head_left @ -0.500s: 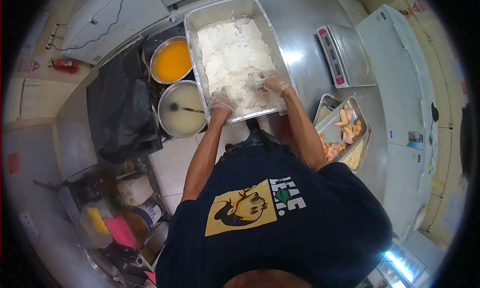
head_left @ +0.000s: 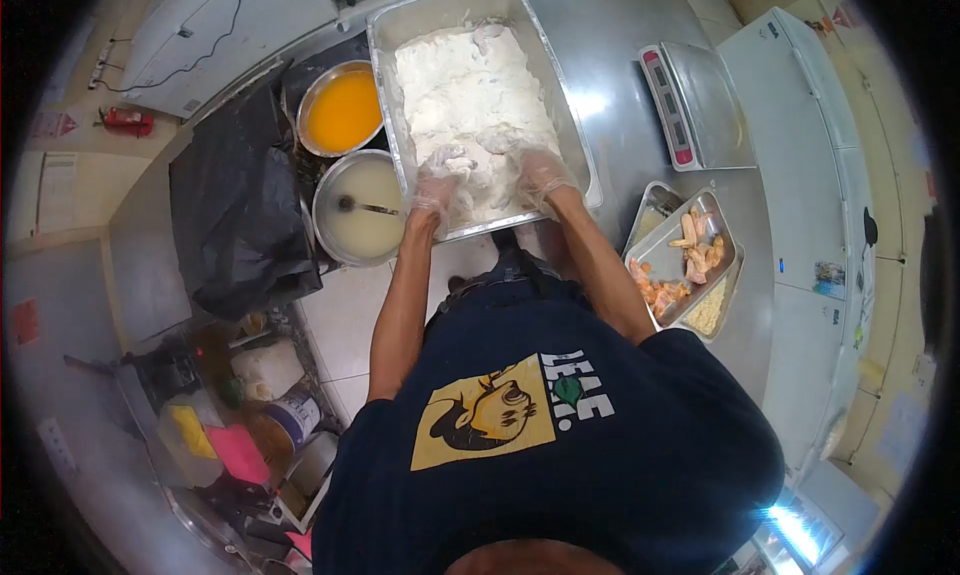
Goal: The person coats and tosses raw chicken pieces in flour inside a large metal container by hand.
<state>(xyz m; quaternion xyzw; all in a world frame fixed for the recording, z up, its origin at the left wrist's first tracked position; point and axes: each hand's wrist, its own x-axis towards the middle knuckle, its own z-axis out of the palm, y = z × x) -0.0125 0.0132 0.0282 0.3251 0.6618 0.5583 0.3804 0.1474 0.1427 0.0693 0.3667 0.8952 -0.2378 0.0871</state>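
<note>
A deep metal pan (head_left: 582, 145) holds a thick bed of white flour (head_left: 460, 85). My left hand (head_left: 438, 180), in a clear plastic glove, is in the near left part of the pan with a flour-coated piece at its fingers. My right hand (head_left: 540, 173), gloved the same way, lies at the near right of the flour, its fingertips against another coated lump. Flour covers both hands' fingers in part, and the exact shape of the pieces is hard to make out.
Left of the pan stand a bowl of orange liquid (head_left: 345, 113) and a bowl of cloudy liquid (head_left: 362, 215) with a ladle. To the right are a scale (head_left: 705, 105) and a tray (head_left: 658, 245) of raw chicken pieces. Black plastic (head_left: 235, 205) lies far left.
My left hand has moved up and its fingers have come out of the flour with a coated piece. My right hand has shifted slightly down and nearer the pan's near edge.
</note>
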